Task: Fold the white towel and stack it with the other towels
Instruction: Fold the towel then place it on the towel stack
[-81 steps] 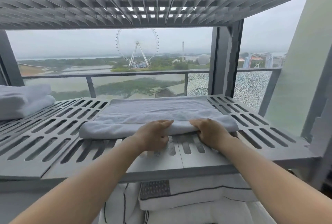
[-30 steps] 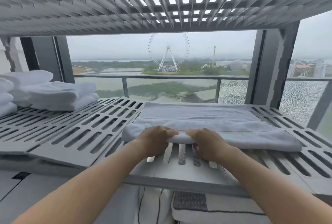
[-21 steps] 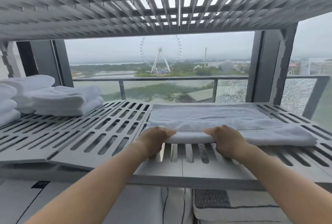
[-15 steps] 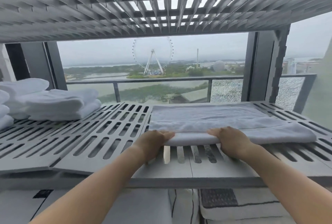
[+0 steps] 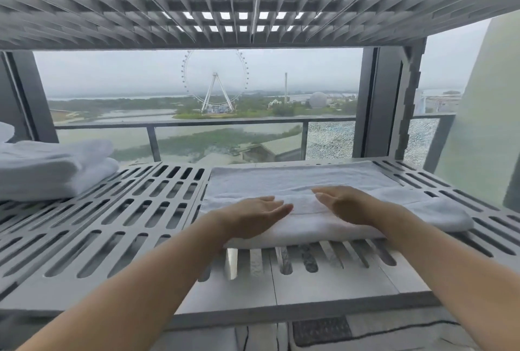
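Fingers [image 5: 274, 204] on both hands lie flat and straight, grabbing nothing. Left hand [image 5: 250, 217] and right hand [image 5: 347, 205] press on the white towel [image 5: 323, 190], which lies on the gray rack [image 5: 157, 201], folded over once, I think. More folding looks needed. Other towels [image 5: 53, 167] wait well left of the white towel, so stacking is not done.

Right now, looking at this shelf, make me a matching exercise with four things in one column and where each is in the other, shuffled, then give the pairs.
Things:
1. left hand
2. right hand
3. stack of folded towels
4. Ferris wheel

Places:
A. far left of the slatted shelf
B. outside, beyond the railing
C. flat on the white towel, nearer its left end
D. flat on the white towel, right of the other hand

Pairs: 1-C, 2-D, 3-A, 4-B
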Motion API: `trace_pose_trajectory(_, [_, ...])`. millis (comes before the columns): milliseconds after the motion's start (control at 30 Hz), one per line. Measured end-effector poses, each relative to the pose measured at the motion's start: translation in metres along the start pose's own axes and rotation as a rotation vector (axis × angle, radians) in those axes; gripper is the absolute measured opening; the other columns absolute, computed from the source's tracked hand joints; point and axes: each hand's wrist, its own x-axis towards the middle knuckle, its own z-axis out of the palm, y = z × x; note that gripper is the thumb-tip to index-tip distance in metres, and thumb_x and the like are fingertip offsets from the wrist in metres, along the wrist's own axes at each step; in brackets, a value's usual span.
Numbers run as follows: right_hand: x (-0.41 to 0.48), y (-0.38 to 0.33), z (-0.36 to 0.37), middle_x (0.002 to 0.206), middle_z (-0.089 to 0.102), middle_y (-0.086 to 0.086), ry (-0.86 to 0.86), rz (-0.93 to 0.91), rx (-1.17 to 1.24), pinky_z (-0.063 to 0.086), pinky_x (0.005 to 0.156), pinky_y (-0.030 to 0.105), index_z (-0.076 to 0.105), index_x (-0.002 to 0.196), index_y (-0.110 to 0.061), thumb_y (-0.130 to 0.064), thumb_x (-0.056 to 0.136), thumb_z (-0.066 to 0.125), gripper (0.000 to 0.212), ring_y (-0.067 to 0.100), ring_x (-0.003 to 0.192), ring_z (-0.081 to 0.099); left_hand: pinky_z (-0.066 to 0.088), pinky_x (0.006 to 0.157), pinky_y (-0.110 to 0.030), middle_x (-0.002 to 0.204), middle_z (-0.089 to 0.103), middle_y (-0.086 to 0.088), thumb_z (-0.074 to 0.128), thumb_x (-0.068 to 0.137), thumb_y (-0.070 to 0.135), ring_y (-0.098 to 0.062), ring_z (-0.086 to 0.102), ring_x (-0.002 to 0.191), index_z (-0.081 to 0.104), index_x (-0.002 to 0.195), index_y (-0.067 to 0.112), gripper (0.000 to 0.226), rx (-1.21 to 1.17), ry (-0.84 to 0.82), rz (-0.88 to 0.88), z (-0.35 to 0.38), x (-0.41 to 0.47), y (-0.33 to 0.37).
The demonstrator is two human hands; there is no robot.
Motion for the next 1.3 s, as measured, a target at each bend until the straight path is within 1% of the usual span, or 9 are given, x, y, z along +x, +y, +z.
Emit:
trace_pose_trajectory(167, [0.033,0.041,0.002,0.151,0.031,-0.004,-0.111,-0.010,-0.078,0.017,0.111,0.029,0.035,0.141,-0.021,-0.034,0.100,0.030,0.044,0.015,0.137,0.028,0.021,0.114,-0.039,0.150,0.033,-0.001,0.021,0.097,0.051,-0.019,0.027,0.138,0.034,0.141,0.024,0.054,0.081,0.086,-0.032,0.003,0.052,0.000])
trace_pose_trajectory(300, [0.054,0.076,-0.013,0.115,0.057,-0.005,0.084,-0.044,-0.121,0.039,0.087,0.031,0.058,0.109,-0.024,-0.029,0.097,0.034,0.028,0.014,0.102,0.052,0.043,0.094,-0.038,0.124,0.052,0.000,0.031,0.097,0.046,-0.021,0.049,0.114,0.051,0.120,0.023,0.038,0.180,0.206,-0.146,0.000,0.077,-0.009])
trace_pose_trajectory(433, [0.068,0.108,-0.028,0.072,0.052,-0.009,0.063,-0.046,-0.230,0.031,0.057,0.025,0.043,0.067,-0.023,-0.038,0.096,0.033,0.034,0.011,0.068,0.047,0.038,0.077,-0.032,0.109,0.059,-0.002,0.032,0.095,0.050,-0.021,0.052,0.098,0.048,0.096,0.022,0.033,0.262,0.173,-0.209,0.002,0.084,-0.022])
trace_pose_trajectory(700, [0.078,0.127,-0.043,0.048,0.032,-0.005,0.034,-0.114,-0.246,0.025,0.048,0.028,0.028,0.053,-0.019,-0.060,0.090,0.026,0.055,0.012,0.044,0.030,0.035,0.065,-0.032,0.074,0.050,0.002,0.024,0.097,0.050,-0.022,0.049,0.074,0.040,0.072,0.025,0.038,0.303,0.235,-0.140,-0.007,0.086,-0.029])
trace_pose_trajectory(800, [0.078,0.131,-0.035,0.048,0.034,-0.002,0.088,-0.138,-0.246,0.025,0.048,0.028,0.028,0.052,-0.018,-0.056,0.092,0.031,0.055,0.013,0.044,0.030,0.041,0.068,-0.033,0.081,0.058,-0.003,0.024,0.098,0.048,-0.025,0.054,0.079,0.041,0.075,0.024,0.037,0.321,0.208,-0.137,-0.002,0.087,-0.028])
trace_pose_trajectory(967, [0.069,0.122,-0.033,0.058,0.047,-0.009,0.240,-0.186,-0.352,0.033,0.053,0.028,0.039,0.059,-0.022,-0.043,0.094,0.040,0.041,0.014,0.058,0.048,0.042,0.077,-0.033,0.105,0.056,0.000,0.032,0.097,0.042,-0.020,0.053,0.099,0.048,0.095,0.021,0.027,0.414,0.223,-0.123,-0.005,0.088,-0.023])
trace_pose_trajectory(1067, [0.064,0.092,-0.026,0.092,0.060,-0.009,0.282,-0.305,-0.187,0.044,0.073,0.029,0.056,0.091,-0.024,-0.040,0.095,0.037,0.025,0.017,0.090,0.059,0.039,0.092,-0.031,0.128,0.048,0.003,0.037,0.096,0.035,-0.016,0.044,0.119,0.047,0.120,0.022,0.029,0.336,0.306,-0.036,-0.002,0.097,-0.006])
trace_pose_trajectory(1167, [0.054,0.072,-0.002,0.148,0.030,-0.013,-0.081,-0.330,-0.097,0.017,0.112,0.027,0.031,0.141,-0.027,-0.047,0.097,0.025,0.049,0.004,0.137,0.023,0.012,0.116,-0.035,0.155,0.017,0.004,0.024,0.099,0.042,-0.009,0.012,0.142,0.019,0.146,0.020,0.052,0.182,0.126,0.040,0.018,0.106,0.017])
trace_pose_trajectory(1300, [0.045,0.098,-0.007,0.154,-0.008,-0.018,-0.292,-0.304,-0.264,-0.012,0.113,0.027,-0.003,0.146,-0.035,-0.051,0.096,0.012,0.054,-0.008,0.135,-0.014,-0.012,0.115,-0.031,0.156,-0.012,0.010,0.014,0.098,0.048,0.000,-0.013,0.140,-0.011,0.147,0.023,0.060,0.230,-0.062,0.038,0.030,0.096,0.012])
